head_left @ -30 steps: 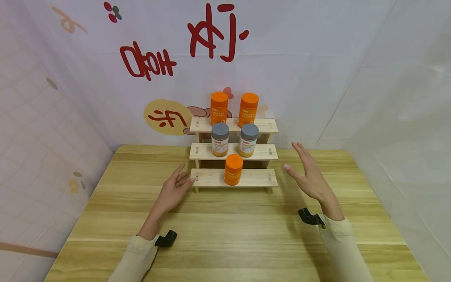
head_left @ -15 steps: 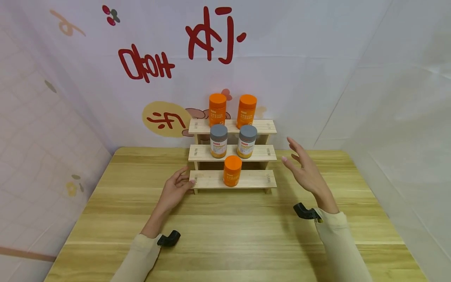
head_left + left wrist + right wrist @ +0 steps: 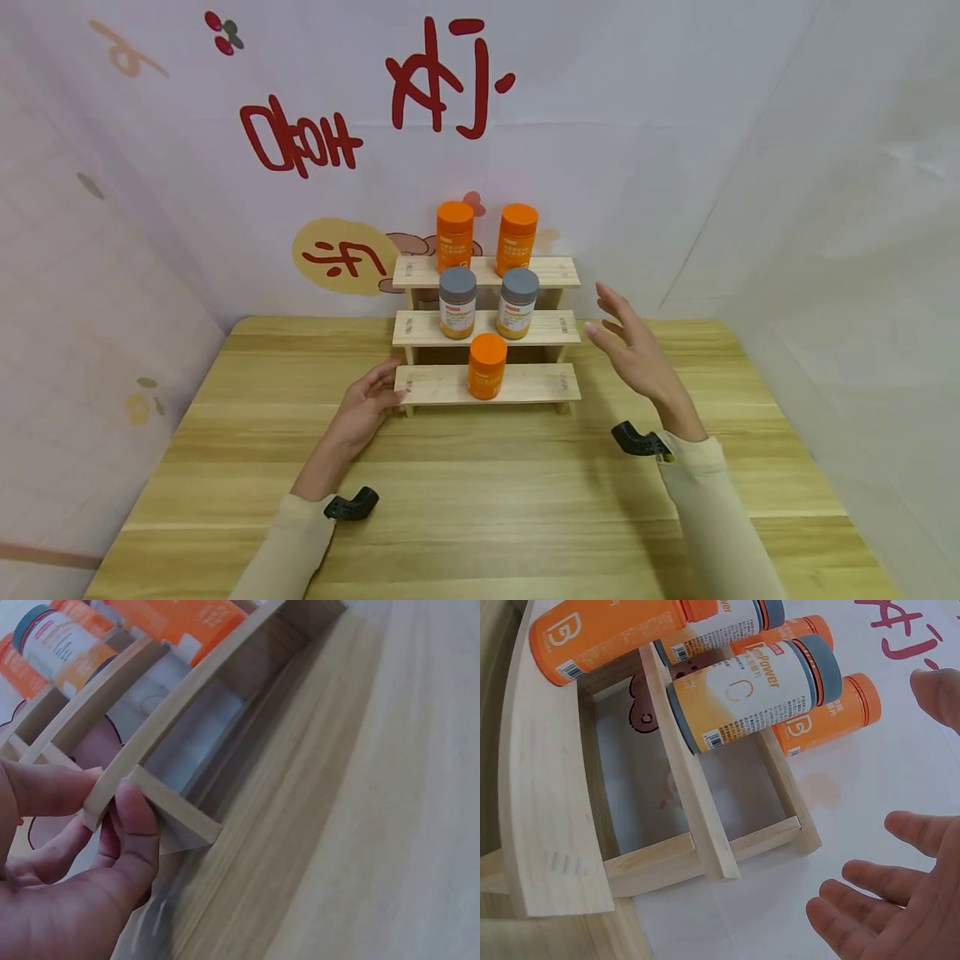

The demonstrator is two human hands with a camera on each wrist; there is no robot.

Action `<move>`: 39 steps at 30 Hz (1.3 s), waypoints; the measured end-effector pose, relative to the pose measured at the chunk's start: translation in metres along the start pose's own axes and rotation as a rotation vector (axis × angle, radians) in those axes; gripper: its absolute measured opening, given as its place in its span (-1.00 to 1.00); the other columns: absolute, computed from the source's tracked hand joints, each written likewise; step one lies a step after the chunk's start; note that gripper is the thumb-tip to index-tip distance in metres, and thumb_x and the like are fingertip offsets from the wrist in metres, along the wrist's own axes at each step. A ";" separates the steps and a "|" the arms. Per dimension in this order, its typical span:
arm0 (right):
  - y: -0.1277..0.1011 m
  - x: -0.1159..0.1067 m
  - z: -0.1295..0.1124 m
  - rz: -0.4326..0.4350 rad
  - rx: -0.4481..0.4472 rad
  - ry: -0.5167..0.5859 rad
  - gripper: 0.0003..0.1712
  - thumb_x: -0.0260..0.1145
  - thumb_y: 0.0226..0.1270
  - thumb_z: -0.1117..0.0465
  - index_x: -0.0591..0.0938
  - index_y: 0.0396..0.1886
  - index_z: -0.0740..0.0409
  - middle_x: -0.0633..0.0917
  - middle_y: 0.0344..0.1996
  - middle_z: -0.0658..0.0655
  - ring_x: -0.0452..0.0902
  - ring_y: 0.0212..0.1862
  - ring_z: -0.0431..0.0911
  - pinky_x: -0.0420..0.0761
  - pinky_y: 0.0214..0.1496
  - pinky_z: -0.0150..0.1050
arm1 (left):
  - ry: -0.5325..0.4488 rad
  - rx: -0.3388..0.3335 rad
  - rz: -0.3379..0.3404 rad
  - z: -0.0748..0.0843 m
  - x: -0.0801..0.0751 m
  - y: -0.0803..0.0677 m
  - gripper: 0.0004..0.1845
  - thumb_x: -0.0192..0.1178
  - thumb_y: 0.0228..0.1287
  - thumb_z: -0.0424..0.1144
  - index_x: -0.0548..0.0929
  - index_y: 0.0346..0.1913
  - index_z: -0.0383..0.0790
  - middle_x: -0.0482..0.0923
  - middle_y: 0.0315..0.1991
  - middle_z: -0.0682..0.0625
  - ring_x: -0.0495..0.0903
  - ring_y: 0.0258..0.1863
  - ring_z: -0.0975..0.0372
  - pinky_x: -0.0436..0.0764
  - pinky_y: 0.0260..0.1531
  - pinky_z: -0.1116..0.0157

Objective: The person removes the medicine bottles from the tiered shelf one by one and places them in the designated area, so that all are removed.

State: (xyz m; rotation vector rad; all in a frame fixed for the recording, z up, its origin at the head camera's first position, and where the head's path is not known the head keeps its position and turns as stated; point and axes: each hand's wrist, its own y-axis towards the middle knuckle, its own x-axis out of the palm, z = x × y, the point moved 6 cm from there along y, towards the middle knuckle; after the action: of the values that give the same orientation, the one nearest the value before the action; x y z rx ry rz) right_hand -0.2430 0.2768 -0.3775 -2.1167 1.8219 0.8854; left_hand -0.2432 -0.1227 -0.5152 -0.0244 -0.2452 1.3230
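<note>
A three-step wooden display stand (image 3: 438,386) bears upright supplement bottles. My left hand (image 3: 363,408) pinches the left end of its lowest board; the left wrist view shows the thumb (image 3: 136,825) beneath the board's end and fingers on the other side. Beyond the stand's right side, my right hand (image 3: 637,354) hovers with fingers spread, holding nothing. One orange bottle (image 3: 487,367) stands on the lowest step. Two grey-lidded bottles, left (image 3: 457,304) and right (image 3: 517,304), occupy the middle step. On top are two orange bottles, left (image 3: 454,237) and right (image 3: 517,240).
The stand sits toward the back of a wood-grain table (image 3: 480,508), close to a white printed backdrop (image 3: 600,167) with red characters. White sheeting also rises along the left and right sides. Each wrist wears a black camera mount, left (image 3: 352,504) and right (image 3: 637,439).
My left hand has come in from beside the lowest step and now pinches its board end. My right hand has moved a little forward and left. The bottles keep their places on the stand.
</note>
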 end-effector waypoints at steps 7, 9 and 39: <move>0.012 -0.003 -0.004 0.013 -0.012 0.042 -0.20 0.18 0.61 0.06 0.05 0.68 -0.09 0.17 0.62 0.19 0.11 0.59 0.25 0.21 0.58 0.27 | -0.083 -0.020 -0.058 -0.002 -0.002 -0.001 -0.26 0.13 0.44 -0.52 0.14 0.61 -0.27 0.35 0.21 -0.10 0.55 -0.04 0.25 0.67 -0.12 0.36; 0.016 -0.004 -0.005 0.013 -0.010 0.046 -0.19 0.19 0.60 0.05 0.04 0.68 -0.09 0.18 0.61 0.20 0.13 0.58 0.25 0.22 0.58 0.26 | -0.100 -0.030 -0.066 -0.004 -0.002 -0.001 -0.25 0.13 0.45 -0.51 0.11 0.62 -0.26 0.34 0.23 -0.09 0.55 -0.03 0.25 0.66 -0.10 0.36; 0.067 -0.012 -0.029 -0.031 0.076 0.106 -0.18 0.22 0.57 -0.08 0.11 0.67 -0.12 0.36 0.53 0.16 0.31 0.51 0.16 0.26 0.55 0.28 | -0.118 -0.027 -0.086 -0.007 -0.004 -0.003 -0.26 0.18 0.47 -0.44 0.15 0.62 -0.20 0.33 0.30 -0.12 0.57 0.00 0.26 0.66 -0.06 0.35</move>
State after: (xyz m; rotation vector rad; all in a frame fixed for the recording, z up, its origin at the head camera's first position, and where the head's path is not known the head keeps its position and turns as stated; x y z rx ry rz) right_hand -0.2987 0.2572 -0.3328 -2.1762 1.8363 0.6975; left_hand -0.2397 -0.1270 -0.5218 0.0411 -0.3602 1.2375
